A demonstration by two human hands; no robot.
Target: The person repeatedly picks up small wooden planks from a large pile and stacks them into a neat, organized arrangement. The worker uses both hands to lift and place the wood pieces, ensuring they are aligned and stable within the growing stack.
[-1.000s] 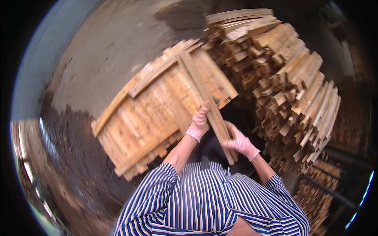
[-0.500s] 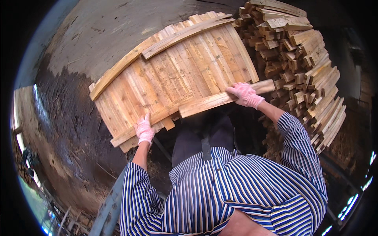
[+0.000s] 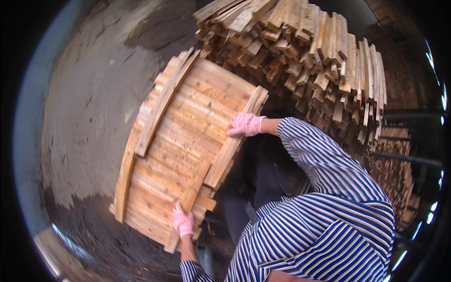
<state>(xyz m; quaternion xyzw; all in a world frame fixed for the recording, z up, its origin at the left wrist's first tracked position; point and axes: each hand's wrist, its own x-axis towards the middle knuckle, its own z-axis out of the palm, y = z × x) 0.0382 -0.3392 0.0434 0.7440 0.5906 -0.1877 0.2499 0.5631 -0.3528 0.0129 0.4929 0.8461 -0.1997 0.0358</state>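
Note:
A broad panel of wooden slats [image 3: 211, 89] lies side by side in front of me, slanting up to the right. Along its near edge run two wooden strips. My right hand [image 3: 245, 124], in a pink-and-white glove, grips the right strip [image 3: 229, 152] with its fingers over the top. My left hand [image 3: 182, 222], gloved alike, holds the left strip [image 3: 194, 186] near its lower end, thumb on top. The underside of both grips is hidden. Two more strips, an upper one [image 3: 164, 105] and a lower one [image 3: 126, 183], lie along the far edge, overlapping end to end.
A tall pile of cut wooden strips [image 3: 300, 51] stands close beyond the panel's right end. Another wood stack [image 3: 390, 174] is farther right, behind dark bars. Dark, damp-looking ground [image 3: 94, 235] lies to the left. A short slat end [image 3: 205, 202] juts from the panel's near edge.
My view has turned, so the panel now stands steeper in it. The right strip, which stuck out past the panel's right end, now lies along its near edge. Both hands keep their grips.

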